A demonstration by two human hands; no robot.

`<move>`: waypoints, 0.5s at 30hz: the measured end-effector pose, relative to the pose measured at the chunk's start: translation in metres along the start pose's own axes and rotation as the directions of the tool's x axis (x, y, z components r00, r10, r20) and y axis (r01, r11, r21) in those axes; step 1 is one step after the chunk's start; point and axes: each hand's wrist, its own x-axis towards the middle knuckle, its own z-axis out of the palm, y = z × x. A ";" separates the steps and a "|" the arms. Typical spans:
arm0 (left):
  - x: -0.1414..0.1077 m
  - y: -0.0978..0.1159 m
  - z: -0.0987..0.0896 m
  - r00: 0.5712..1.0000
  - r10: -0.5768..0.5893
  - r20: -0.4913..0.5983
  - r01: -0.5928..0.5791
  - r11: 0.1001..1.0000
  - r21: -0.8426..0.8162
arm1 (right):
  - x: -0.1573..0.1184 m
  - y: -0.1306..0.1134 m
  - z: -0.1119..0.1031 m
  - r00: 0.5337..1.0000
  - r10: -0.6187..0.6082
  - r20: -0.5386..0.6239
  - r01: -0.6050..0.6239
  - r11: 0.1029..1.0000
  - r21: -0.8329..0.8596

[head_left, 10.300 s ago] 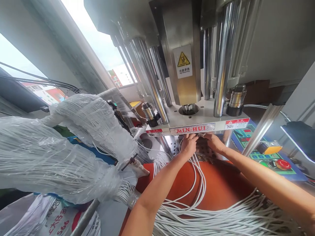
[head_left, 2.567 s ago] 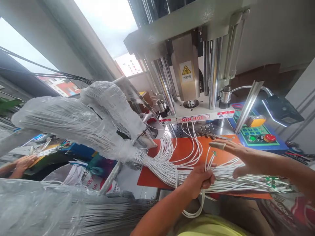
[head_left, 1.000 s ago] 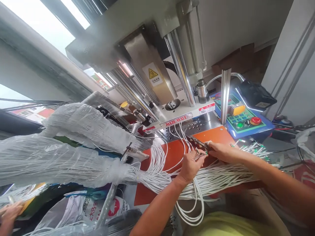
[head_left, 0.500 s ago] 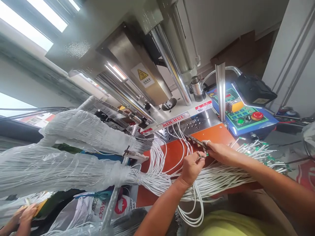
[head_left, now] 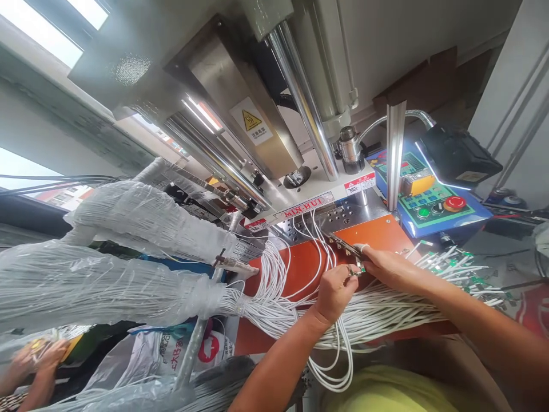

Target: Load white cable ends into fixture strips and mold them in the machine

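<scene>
My left hand [head_left: 337,293] is closed in a pinch on a white cable's end, where a small green circuit board [head_left: 361,270] shows at the fingertips. My right hand [head_left: 386,269] is wrapped round the near end of a narrow dark metal bar [head_left: 343,245]. Small metallic pieces sit along that bar, and white cables [head_left: 318,243] run near it. The two hands are close together, with the green board just below the bar's end. A thick bundle of white cables [head_left: 274,313] passes beneath both forearms. Many green-tipped cable ends [head_left: 461,274] fan out at the right.
A press machine [head_left: 309,207] stands ahead over an orange work surface [head_left: 369,233]. To its right is a blue control box [head_left: 457,220] with a red button. Plastic-wrapped cable bundles [head_left: 107,292] rest on a frame at left. Another person's hands [head_left: 45,355] work at lower left.
The view has shifted slightly, so the machine and control box sit a little farther right. Both hands keep their holds beside the bar. The other person's hands at lower left have moved slightly.
</scene>
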 end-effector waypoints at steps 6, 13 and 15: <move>0.001 0.000 0.001 0.998 -0.066 -0.014 0.065 0.997 -0.048 | 0.001 -0.003 0.002 1.000 0.021 -0.019 -0.022 0.998 -0.057; 0.004 -0.001 0.001 0.986 -0.163 0.023 0.165 0.984 -0.071 | 0.002 -0.004 0.004 1.000 -0.003 -0.021 0.001 0.995 -0.097; 0.005 -0.001 0.001 0.972 -0.232 0.044 0.235 0.967 -0.096 | 0.002 -0.002 0.002 1.000 -0.013 -0.013 0.012 0.995 -0.103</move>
